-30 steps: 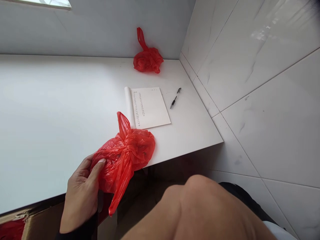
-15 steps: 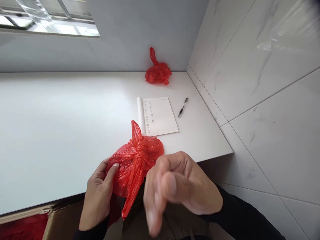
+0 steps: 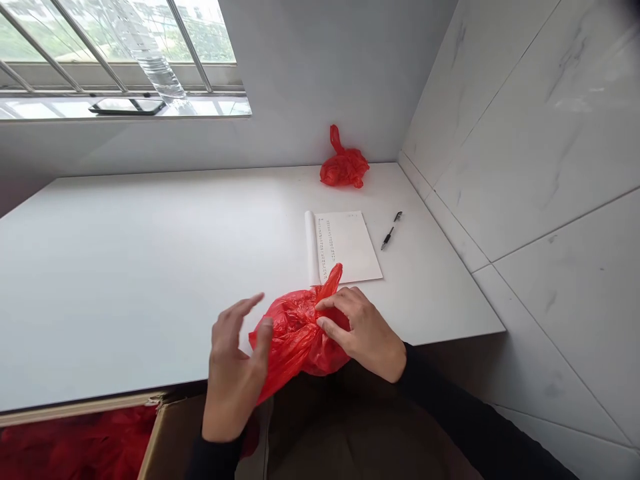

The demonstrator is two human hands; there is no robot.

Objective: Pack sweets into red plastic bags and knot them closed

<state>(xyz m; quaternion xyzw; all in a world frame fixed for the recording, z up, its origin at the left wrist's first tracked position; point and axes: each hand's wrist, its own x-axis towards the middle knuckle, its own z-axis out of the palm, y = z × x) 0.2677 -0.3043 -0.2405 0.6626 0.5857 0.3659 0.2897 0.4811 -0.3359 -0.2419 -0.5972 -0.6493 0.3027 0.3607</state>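
A knotted red plastic bag (image 3: 287, 320) lies at the front edge of the white table, one tied end pointing up and another hanging toward me. My right hand (image 3: 357, 327) pinches the bag close to its knot between thumb and fingertips. Just left of the bag, my left hand (image 3: 237, 363) is raised with thumb and fingers apart, holding nothing. What the bag contains cannot be made out.
Behind the bag lie an open notebook (image 3: 350, 247) with writing and a black pen (image 3: 387, 239). A second red bag (image 3: 345, 168) sits by the wall. A bottle (image 3: 163, 77) and phone (image 3: 127, 106) are on the windowsill. Lower left, an open box (image 3: 155, 433) holds red material.
My left hand has let go of the bag and opened. My right hand has moved onto the knot and pinched it. The view has tilted up and left, showing more of the window.
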